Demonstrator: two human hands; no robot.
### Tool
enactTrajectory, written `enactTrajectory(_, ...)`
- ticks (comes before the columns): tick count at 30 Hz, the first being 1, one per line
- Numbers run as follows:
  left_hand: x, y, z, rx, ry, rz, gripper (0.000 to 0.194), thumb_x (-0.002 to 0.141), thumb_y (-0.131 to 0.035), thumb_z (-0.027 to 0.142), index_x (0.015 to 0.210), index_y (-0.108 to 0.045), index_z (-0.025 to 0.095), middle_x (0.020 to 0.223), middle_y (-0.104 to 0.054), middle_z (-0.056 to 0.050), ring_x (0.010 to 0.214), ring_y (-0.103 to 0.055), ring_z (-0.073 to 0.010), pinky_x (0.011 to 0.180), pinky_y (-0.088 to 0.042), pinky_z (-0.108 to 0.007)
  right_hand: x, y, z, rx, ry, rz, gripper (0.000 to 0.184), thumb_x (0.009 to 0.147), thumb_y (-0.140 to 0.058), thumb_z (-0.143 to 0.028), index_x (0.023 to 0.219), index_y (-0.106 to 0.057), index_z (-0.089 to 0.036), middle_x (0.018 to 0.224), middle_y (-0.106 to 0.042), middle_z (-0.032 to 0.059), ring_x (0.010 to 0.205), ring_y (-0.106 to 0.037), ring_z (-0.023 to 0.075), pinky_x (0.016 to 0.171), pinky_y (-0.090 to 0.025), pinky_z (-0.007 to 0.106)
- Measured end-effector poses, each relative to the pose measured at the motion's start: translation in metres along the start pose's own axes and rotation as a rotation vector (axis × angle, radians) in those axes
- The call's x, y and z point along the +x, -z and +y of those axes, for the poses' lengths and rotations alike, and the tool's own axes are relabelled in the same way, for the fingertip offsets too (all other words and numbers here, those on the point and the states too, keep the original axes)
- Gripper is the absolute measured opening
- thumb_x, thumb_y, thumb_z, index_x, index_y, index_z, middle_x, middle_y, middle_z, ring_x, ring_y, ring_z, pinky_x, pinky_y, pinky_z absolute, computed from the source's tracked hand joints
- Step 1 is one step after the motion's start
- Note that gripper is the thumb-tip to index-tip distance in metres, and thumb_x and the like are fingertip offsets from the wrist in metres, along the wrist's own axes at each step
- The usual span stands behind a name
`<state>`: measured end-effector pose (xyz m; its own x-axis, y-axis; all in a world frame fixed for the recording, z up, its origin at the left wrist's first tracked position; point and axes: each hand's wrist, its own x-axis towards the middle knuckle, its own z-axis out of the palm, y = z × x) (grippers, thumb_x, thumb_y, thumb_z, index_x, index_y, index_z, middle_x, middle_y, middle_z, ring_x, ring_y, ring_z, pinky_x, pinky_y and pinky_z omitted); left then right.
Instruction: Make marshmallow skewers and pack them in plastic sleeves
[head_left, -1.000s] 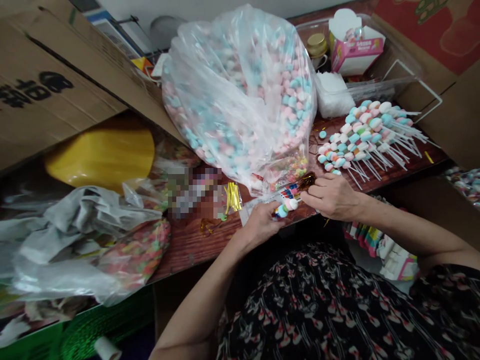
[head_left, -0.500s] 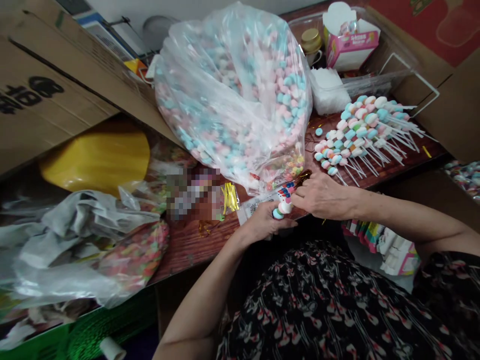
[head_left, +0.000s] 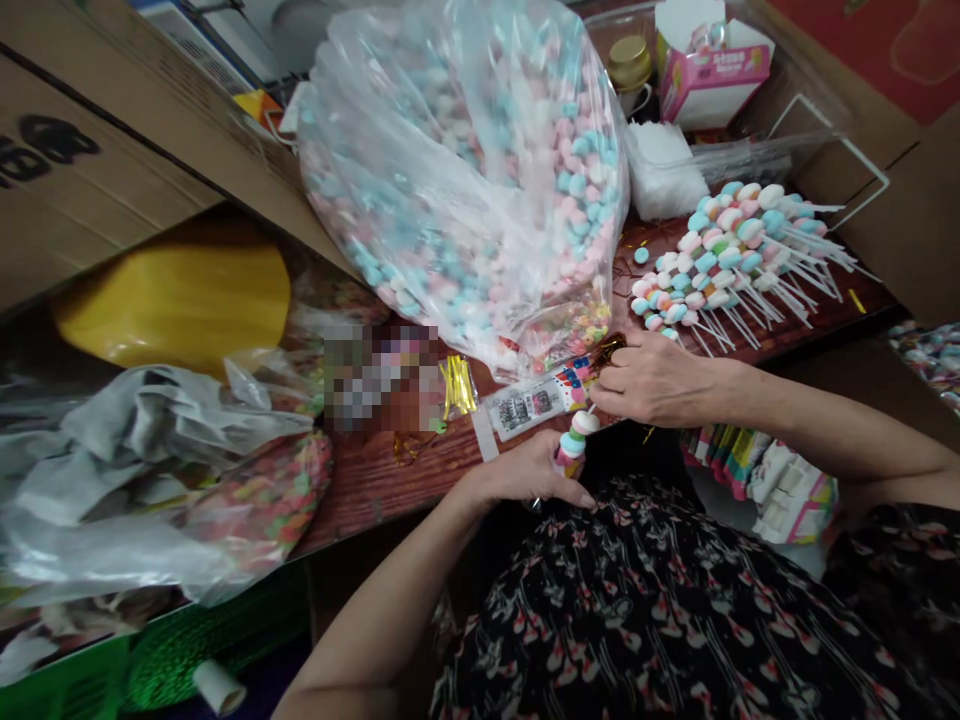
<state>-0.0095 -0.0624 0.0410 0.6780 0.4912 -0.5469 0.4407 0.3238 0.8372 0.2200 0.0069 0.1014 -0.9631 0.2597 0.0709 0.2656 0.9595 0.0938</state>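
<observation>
My left hand (head_left: 525, 475) grips the lower end of a marshmallow skewer (head_left: 575, 440), with pink, white and blue pieces showing above my fingers. My right hand (head_left: 652, 380) pinches a printed clear plastic sleeve (head_left: 536, 405) near its top, close to a gold-brown tie. The sleeve lies on the wooden table (head_left: 375, 490), its barcode side up. The skewer's upper end meets the sleeve's edge, and the contact is partly hidden by my right hand.
A huge clear bag of pink and blue marshmallows (head_left: 465, 190) fills the table's back. Finished skewers (head_left: 735, 250) lie to its right. Gold twist ties (head_left: 457, 385) sit left of my hands. A bag of colourful candy (head_left: 255, 515) and cardboard flaps (head_left: 112, 170) lie left.
My left hand has moved down and away from my right hand, carrying the skewer. More of the printed sleeve now shows on the table. The whole view has shifted slightly.
</observation>
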Motion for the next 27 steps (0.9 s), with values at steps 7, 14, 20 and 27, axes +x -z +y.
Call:
enactTrajectory(7,-0.006,0.008,0.002,-0.224,0.049,0.15,0.036,0.057,-0.085,0.032,0.078,-0.06,0.017,0.056,-0.049,0.008,0.046,-0.04,-0.0064,0.044,-0.035,-0.019,-0.008,-0.002,-0.006,-0.025,0.108,0.165,0.018,0.097,-0.043,-0.016,0.089,-0.06,-0.017,0.072,-0.06,0.0016,0.068,-0.047,0.0144,0.064,-0.021,0.033)
enactTrajectory(14,0.008,0.006,0.009,-0.03,-0.163,0.287,0.026,0.064,-0.08,0.026,0.081,-0.064,0.015,0.07,-0.056,0.005,0.065,-0.048,-0.0093,0.059,-0.041,-0.02,0.0,-0.001,-0.018,0.106,-0.026,-0.086,0.012,0.092,-0.047,-0.013,0.09,-0.059,-0.014,0.079,-0.066,0.0056,0.065,-0.052,0.0143,0.062,-0.022,0.032)
enactTrajectory(20,0.017,0.0,0.013,0.094,-0.251,0.323,0.037,0.065,-0.08,0.03,0.097,-0.068,0.016,0.085,-0.066,0.002,0.074,-0.056,-0.0138,0.069,-0.047,-0.024,0.023,-0.008,-0.03,0.217,-0.011,-0.225,0.016,0.094,-0.048,-0.017,0.092,-0.063,-0.014,0.088,-0.069,0.0082,0.069,-0.055,0.015,0.061,-0.025,0.031)
enactTrajectory(27,-0.01,0.011,-0.009,0.122,-0.19,0.404,0.038,0.065,-0.079,0.028,0.1,-0.068,0.017,0.086,-0.066,0.0,0.081,-0.058,-0.0179,0.073,-0.047,-0.027,0.01,-0.024,-0.013,0.128,-0.029,0.137,0.017,0.093,-0.049,-0.017,0.09,-0.065,-0.015,0.083,-0.068,0.0055,0.074,-0.05,0.0157,0.067,-0.027,0.032)
